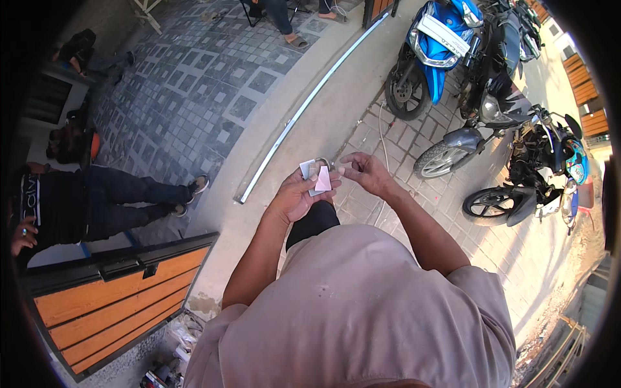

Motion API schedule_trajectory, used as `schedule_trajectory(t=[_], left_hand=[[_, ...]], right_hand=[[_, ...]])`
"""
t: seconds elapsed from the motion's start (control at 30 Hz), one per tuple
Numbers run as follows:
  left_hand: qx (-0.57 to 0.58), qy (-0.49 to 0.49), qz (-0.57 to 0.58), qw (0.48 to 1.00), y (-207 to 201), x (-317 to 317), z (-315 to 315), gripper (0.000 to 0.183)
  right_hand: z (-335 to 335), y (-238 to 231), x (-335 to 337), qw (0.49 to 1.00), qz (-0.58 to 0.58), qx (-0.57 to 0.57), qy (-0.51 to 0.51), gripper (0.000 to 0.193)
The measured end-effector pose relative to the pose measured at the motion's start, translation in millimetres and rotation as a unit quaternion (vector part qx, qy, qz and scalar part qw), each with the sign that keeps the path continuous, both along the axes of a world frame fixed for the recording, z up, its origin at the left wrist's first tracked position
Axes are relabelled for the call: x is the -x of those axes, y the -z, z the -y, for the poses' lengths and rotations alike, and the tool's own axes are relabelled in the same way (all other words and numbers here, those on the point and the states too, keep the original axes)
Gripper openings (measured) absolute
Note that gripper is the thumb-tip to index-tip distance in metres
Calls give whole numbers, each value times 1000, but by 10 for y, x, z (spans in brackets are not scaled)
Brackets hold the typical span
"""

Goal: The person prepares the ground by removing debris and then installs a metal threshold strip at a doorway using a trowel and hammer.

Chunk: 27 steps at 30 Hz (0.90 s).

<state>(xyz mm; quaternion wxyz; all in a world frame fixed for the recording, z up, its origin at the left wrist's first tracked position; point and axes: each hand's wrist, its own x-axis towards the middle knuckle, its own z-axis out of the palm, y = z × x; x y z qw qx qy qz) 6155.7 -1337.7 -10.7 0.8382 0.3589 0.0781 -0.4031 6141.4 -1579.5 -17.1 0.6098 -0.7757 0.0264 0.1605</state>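
My left hand (299,197) is closed around a small flat piece in pale pink and white (323,180), which looks like a folded card or little packet. A small curved, dark metallic bit (331,164) shows at its upper right edge; its kind is too small to tell. My right hand (367,173) is just to the right, thumb and fingers pinched together by that metallic bit. Whatever lies between those fingertips I cannot make out. Both hands are in front of my body, above the pavement.
A long metal rail (304,113) lies along the concrete strip ahead. Parked motorcycles, one blue (435,55), line the right side. An orange-slatted gate panel (119,304) stands at left, near a person in dark clothes (123,200). Other people sit farther off.
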Motion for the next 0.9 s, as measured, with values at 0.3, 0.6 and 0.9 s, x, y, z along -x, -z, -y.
schedule_trajectory(t=[0.3,0.6,0.9], left_hand=[[-27,182,-43,982,509,-2386,1121,40],[-57,209,-91,972,766,-4313,1912,37],[-179,88,-173,965,1312,-5798,2692,31]], right_hand=[[689,382,-1803,989,-87,-11,116,27],[1425,460,-3575,936,-200,-221,189,22],[2271,1459,-5479,887,-325,-287,160,17]])
